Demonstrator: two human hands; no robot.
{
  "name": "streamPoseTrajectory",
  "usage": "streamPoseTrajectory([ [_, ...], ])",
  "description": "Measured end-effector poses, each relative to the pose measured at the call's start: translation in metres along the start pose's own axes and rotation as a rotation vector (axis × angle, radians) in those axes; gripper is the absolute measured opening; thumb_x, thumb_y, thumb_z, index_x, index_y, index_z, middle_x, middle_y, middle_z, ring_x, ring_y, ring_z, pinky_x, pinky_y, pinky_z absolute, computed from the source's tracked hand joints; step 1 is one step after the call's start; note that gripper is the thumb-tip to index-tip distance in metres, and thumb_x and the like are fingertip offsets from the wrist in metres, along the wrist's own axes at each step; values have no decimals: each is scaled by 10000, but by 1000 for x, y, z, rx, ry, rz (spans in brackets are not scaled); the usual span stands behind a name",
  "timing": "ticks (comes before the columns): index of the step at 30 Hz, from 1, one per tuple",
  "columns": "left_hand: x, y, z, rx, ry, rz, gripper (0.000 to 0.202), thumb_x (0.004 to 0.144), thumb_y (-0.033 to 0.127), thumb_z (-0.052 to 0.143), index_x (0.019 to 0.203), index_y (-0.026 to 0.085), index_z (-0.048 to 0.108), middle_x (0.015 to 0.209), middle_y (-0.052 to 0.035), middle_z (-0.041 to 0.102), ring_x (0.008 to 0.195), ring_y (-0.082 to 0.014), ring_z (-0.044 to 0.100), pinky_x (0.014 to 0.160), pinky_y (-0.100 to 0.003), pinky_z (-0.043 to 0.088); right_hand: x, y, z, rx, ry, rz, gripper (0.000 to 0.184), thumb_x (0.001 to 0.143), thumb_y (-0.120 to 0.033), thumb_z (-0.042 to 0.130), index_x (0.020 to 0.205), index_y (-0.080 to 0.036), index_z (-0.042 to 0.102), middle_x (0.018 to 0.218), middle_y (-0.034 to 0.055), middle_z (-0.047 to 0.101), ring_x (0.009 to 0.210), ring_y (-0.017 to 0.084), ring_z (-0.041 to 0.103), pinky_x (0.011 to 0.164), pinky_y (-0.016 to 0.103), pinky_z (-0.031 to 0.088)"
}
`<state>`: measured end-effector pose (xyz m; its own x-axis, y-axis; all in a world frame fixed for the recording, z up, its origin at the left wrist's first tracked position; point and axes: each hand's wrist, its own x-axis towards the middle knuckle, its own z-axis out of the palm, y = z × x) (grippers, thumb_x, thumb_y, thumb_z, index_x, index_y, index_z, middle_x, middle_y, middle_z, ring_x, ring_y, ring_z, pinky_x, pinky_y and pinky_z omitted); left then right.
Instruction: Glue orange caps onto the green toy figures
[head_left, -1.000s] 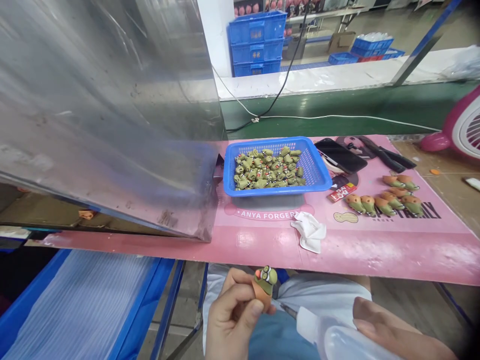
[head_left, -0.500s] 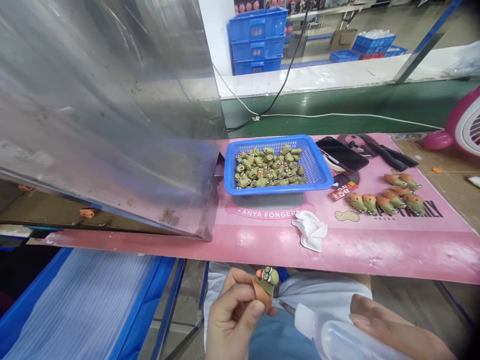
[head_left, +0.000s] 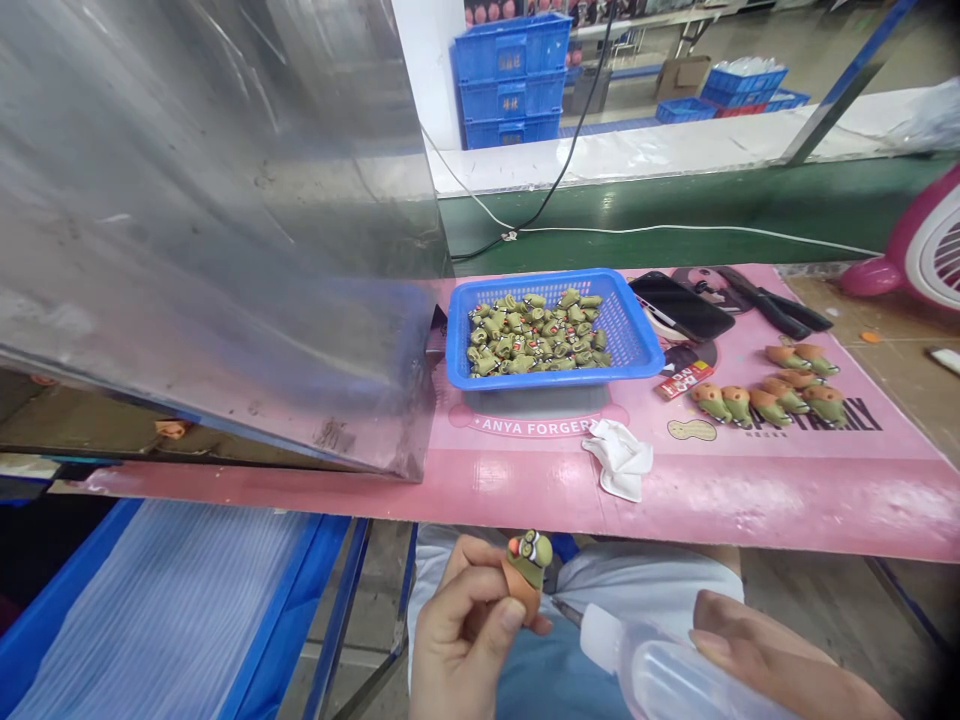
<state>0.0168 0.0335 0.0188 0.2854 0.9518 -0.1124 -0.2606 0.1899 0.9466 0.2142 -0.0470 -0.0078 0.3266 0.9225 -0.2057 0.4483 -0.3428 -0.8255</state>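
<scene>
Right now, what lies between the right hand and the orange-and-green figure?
The head view shows the white cap and thin nozzle of a translucent plastic bottle.

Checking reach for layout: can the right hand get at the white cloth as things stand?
Probably, but its grip isn't free: the right hand holds the squeeze bottle. Nothing visible blocks the way to the white cloth on the pink mat.

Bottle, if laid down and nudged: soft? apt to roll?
The bottle looks like translucent plastic, so probably squeezable. Its rounded shoulder suggests it may roll. The slim dark tip could snag or bend first.
</scene>
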Motion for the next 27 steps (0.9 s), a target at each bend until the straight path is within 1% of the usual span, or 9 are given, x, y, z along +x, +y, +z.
streamPoseTrajectory([
  [2, 0, 0, 0, 8, 3, -5, 147, 722, 302, 638, 659, 177, 684, 775, -35, 467, 620, -132, 530, 539, -241, 499, 3, -4, -4, -22, -209, 44, 369, 647, -580, 469, 413, -308, 553, 398, 28, 574, 301, 205, 506, 257, 307, 419],
  [4, 0, 0, 0, 8, 12, -7, 154, 719, 309, 639, 655, 176, 682, 780, -37, 467, 629, -134, 525, 543, -240, 497, 5, -5, -6, -126, -326, 58, 352, 664, -547, 467, 423, -303, 552, 444, 48, 600, 362, 226, 556, 301, 318, 456],
  [5, 0, 0, 0, 7, 14, -8, 156, 719, 312, 639, 656, 176, 683, 782, -37, 467, 635, -135, 522, 546, -239, 497, 4, -3, -4, -192, -306, 45, 346, 664, -524, 480, 404, -301, 529, 429, 52, 588, 352, 227, 549, 290, 318, 444],
  [7, 0, 0, 0, 4, 9, -12, 150, 721, 309, 638, 661, 180, 684, 774, -36, 466, 635, -135, 516, 543, -236, 497, 1, 5, 4, -278, -137, -44, 367, 681, -488, 479, 368, -297, 469, 364, 43, 535, 289, 209, 491, 233, 306, 377],
  [10, 0, 1, 0, -2, -2, -14, 143, 724, 304, 638, 665, 182, 685, 756, -32, 462, 631, -136, 515, 537, -232, 497, -9, 22, 18, -247, 132, -244, 452, 783, -478, 351, 376, -294, 418, 314, 15, 453, 216, 164, 374, 192, 294, 269],
  [12, 0, 1, 0, -8, -6, -20, 142, 727, 303, 634, 669, 184, 685, 759, -29, 458, 624, -133, 517, 534, -232, 495, -14, 30, 23, -244, 223, -326, 480, 814, -471, 309, 375, -291, 379, 315, 9, 419, 215, 156, 338, 197, 300, 242],
  [16, 0, 1, 1, -15, 3, -33, 148, 729, 304, 631, 664, 183, 686, 765, -33, 457, 640, -137, 512, 549, -233, 496, -17, 33, 25, -346, 180, -382, 387, 775, -393, 460, 409, -288, 388, 346, -2, 422, 248, 164, 342, 226, 309, 242],
  [23, 0, 3, 3, -41, 6, -49, 127, 724, 286, 640, 650, 193, 685, 754, -24, 454, 648, -127, 496, 563, -213, 490, -15, 25, 26, -398, 207, -475, 297, 771, -294, 478, 479, -280, 422, 376, -18, 440, 264, 157, 357, 238, 298, 273],
  [27, 0, 2, 2, -38, 1, -52, 126, 728, 288, 637, 658, 195, 686, 752, -22, 453, 668, -129, 495, 571, -209, 491, -15, 19, 26, -310, 169, -343, 289, 746, -325, 513, 476, -281, 420, 377, -21, 456, 286, 163, 401, 254, 292, 320],
])
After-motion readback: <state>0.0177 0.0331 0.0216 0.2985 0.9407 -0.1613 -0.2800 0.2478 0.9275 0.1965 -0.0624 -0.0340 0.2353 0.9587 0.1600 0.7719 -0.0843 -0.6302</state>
